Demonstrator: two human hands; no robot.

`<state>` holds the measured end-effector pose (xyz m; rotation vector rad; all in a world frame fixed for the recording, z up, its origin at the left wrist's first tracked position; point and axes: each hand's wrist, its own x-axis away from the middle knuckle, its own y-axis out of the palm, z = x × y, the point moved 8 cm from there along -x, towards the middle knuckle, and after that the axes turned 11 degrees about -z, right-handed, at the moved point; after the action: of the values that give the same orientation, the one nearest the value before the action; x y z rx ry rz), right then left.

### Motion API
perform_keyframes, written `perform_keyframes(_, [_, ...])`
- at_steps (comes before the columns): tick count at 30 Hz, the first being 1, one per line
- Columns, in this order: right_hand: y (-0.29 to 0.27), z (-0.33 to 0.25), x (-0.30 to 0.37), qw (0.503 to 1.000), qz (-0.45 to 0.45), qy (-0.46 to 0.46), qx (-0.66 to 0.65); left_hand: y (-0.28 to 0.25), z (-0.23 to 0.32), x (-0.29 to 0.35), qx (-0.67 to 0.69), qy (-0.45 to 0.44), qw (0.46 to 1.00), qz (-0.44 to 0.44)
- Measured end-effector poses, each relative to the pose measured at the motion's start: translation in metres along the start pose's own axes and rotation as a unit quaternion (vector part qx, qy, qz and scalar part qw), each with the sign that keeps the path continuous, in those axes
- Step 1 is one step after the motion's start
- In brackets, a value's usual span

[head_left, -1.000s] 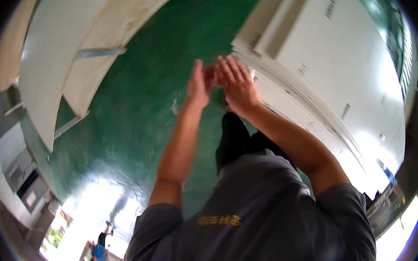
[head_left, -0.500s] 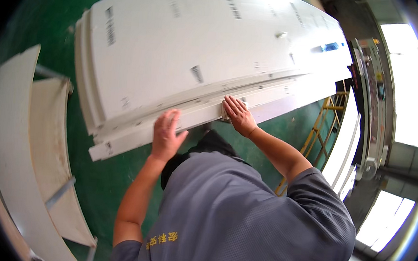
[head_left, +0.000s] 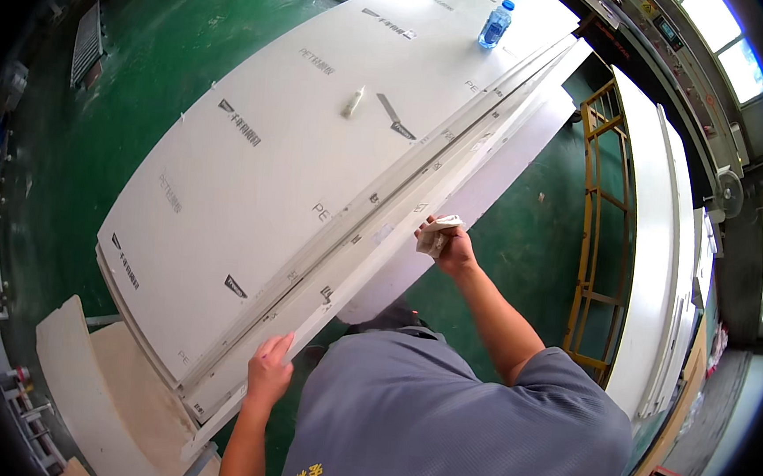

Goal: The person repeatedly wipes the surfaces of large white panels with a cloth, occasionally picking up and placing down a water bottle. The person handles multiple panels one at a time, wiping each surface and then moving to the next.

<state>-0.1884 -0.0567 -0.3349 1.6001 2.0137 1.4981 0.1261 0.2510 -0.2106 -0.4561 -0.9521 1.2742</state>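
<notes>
Folded in my right hand (head_left: 456, 254) is a crumpled whitish cloth (head_left: 437, 238), its fingers curled round it. That hand is at the near edge of a long narrow white panel strip (head_left: 343, 275). My left hand (head_left: 269, 373) is at the same edge, lower down, with fingers loosely stretched toward the strip; whether they touch it I cannot tell. Beyond the strip lies a stack of large white printed boards (head_left: 252, 185). A small whitish tube (head_left: 353, 102) and a blue-capped clear bottle (head_left: 495, 25) are on the top board.
A yellow metal rack (head_left: 590, 235) stands to the right, beside more long white panels (head_left: 650, 257). A curved-looking pale board (head_left: 92, 395) is at lower left. Green floor (head_left: 172, 64) surrounds the stack. A machine with a control panel (head_left: 670, 33) is at the far right.
The view has turned, so the boards now slant up to the right. My right hand, flat on the strip before, is now raised with the cloth. My left hand's fingers are closer together.
</notes>
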Motion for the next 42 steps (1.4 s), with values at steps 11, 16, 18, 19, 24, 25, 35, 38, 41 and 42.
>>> perform_keyframes(11, [-0.022,-0.026,-0.034,0.998,0.020,-0.019,0.051,-0.014,-0.037,-0.027,-0.011,-0.132,0.990,-0.037])
perform_keyframes(16, [-0.033,-0.034,-0.044,0.996,0.034,-0.002,0.081,0.004,-0.019,-0.041,-0.071,-0.093,0.993,0.019])
perform_keyframes(18, [-0.021,-0.073,-0.035,0.912,0.049,0.025,0.406,0.009,-0.028,-0.040,-0.110,-0.112,0.987,0.038])
perform_keyframes(19, [-0.004,-0.093,-0.029,0.839,0.079,-0.001,0.538,0.006,-0.027,-0.043,-0.147,-0.094,0.982,0.072])
perform_keyframes(24, [0.096,-0.004,-0.013,0.466,-0.157,-0.265,0.829,0.046,-0.062,-0.062,-0.102,-0.109,0.985,0.087])
perform_keyframes(25, [0.110,0.049,0.011,0.425,-0.241,-0.221,0.844,0.048,-0.065,-0.060,-0.104,-0.112,0.984,0.095])
perform_keyframes(35, [0.001,-0.245,-0.164,0.381,0.092,-0.203,0.898,0.049,-0.063,-0.064,-0.137,-0.109,0.978,0.109])
perform_keyframes(38, [0.027,-0.130,-0.123,0.418,0.032,-0.174,0.891,0.050,-0.061,-0.049,-0.144,-0.121,0.978,0.095])
perform_keyframes(41, [0.090,0.034,0.003,0.438,-0.269,-0.094,0.853,0.053,-0.060,-0.049,-0.148,-0.124,0.976,0.096])
perform_keyframes(42, [0.094,0.050,0.016,0.421,-0.324,-0.136,0.836,0.052,-0.061,-0.055,-0.152,-0.120,0.976,0.096])
